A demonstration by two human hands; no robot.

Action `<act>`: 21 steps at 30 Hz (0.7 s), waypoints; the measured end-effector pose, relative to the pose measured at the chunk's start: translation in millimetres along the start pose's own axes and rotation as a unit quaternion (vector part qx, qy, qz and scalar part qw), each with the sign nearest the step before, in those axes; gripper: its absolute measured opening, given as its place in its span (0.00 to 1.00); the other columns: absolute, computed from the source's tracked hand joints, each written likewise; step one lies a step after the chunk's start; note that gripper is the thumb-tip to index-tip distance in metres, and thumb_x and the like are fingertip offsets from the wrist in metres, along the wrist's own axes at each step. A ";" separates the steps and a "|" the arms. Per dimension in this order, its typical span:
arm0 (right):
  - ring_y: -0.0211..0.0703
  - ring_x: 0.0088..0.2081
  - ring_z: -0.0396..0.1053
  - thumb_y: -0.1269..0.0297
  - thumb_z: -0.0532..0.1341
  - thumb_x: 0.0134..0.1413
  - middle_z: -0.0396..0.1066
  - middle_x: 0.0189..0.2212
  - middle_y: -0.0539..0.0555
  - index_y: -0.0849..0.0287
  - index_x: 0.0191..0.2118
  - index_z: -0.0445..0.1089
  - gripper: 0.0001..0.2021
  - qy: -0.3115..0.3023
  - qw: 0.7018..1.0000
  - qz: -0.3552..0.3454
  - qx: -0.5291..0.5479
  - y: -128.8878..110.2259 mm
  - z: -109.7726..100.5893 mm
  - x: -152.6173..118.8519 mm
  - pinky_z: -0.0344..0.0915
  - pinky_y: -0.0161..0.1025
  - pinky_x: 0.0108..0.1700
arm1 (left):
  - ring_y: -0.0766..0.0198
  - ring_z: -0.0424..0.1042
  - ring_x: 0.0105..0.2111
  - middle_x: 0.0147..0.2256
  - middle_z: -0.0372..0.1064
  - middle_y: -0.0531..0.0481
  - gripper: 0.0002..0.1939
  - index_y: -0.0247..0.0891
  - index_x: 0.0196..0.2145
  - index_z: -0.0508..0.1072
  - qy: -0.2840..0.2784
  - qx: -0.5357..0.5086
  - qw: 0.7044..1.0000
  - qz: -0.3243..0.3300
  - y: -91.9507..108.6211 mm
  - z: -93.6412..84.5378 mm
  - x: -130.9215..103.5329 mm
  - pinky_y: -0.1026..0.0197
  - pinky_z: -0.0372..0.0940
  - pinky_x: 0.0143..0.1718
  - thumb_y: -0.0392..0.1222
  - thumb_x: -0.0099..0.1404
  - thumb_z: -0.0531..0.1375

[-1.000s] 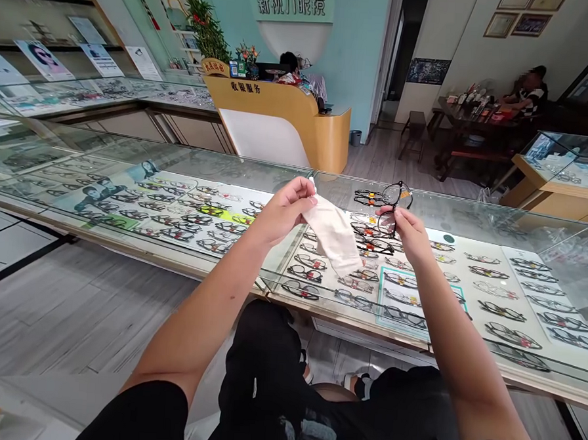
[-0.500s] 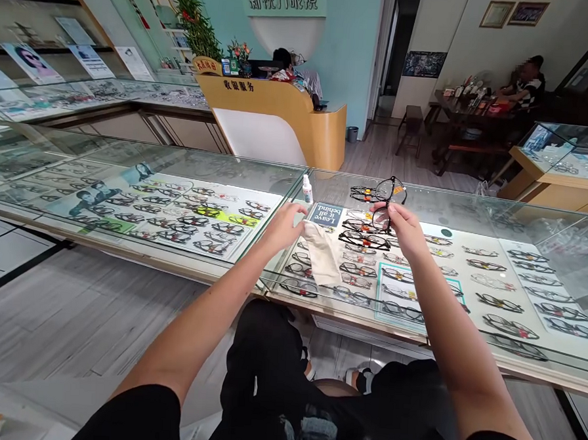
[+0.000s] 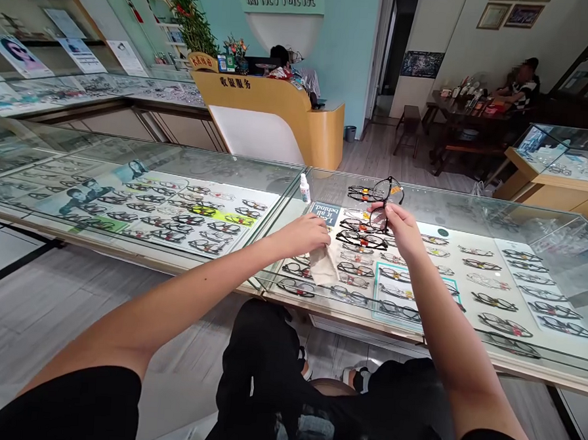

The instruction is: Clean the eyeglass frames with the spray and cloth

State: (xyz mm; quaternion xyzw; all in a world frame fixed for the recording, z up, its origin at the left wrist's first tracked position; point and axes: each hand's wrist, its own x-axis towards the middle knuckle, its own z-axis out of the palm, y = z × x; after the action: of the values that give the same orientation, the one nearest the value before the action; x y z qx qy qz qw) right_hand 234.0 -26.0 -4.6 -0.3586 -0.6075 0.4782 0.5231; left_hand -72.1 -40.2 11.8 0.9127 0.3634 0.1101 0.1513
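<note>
Near the small white spray bottle (image 3: 305, 190), the left hand (image 3: 309, 236), grip unclear, seemingly gathers beige cloth (image 3: 324, 267), next needing secure hold; the right hand (image 3: 400, 228) pinches black round-rimmed eyeglasses (image 3: 386, 199).

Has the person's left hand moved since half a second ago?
Yes: judged against the standing spray bottle, the left hand has shifted rightward and slightly downward in the view.

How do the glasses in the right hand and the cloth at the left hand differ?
The glasses are turned on end, one lens above the other; the cloth is limp and wrinkled.
The glasses have a dark frame with clear lenses; the cloth is pale cream.
Shared: each is at one hand, the glasses at the right hand, the cloth at the left hand.
</note>
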 end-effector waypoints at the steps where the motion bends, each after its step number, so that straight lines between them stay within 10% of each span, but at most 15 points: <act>1: 0.44 0.42 0.73 0.42 0.64 0.68 0.82 0.50 0.54 0.51 0.49 0.82 0.20 0.001 1.000 0.000 0.002 -0.2 0.2 0.1 0.67 0.41 0.43 | 0.48 0.75 0.53 0.39 0.82 0.44 0.08 0.46 0.33 0.80 0.004 -0.005 1.000 0.006 0.2 -5.6 -1.1 0.47 0.59 0.62 0.39 0.68 0.62; 10: 0.45 0.43 0.73 0.39 0.64 0.67 0.82 0.51 0.55 0.51 0.48 0.82 0.21 0.008 1.000 -0.004 0.002 -1.6 -1.7 0.2 0.69 0.42 0.43 | 0.58 0.71 0.35 0.32 0.74 0.51 0.14 0.41 0.32 0.71 0.153 -0.226 0.951 -0.142 18.3 -56.4 6.3 0.57 0.63 0.40 0.54 0.67 0.64; 21: 0.45 0.42 0.73 0.39 0.63 0.69 0.81 0.52 0.54 0.50 0.49 0.82 0.21 0.005 1.000 -0.013 -0.004 -1.3 -2.4 0.7 0.68 0.42 0.42 | 0.57 0.80 0.40 0.39 0.82 0.48 0.31 0.40 0.53 0.73 0.125 -0.457 0.853 -0.218 9.4 -46.2 16.5 0.56 0.69 0.45 0.47 0.55 0.76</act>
State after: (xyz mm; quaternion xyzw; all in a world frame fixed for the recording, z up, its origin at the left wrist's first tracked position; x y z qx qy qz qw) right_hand 236.3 -25.2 -3.2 -0.3554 -0.6110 0.4673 0.5310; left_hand -68.9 -26.1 59.6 0.6169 0.4774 0.3415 0.5244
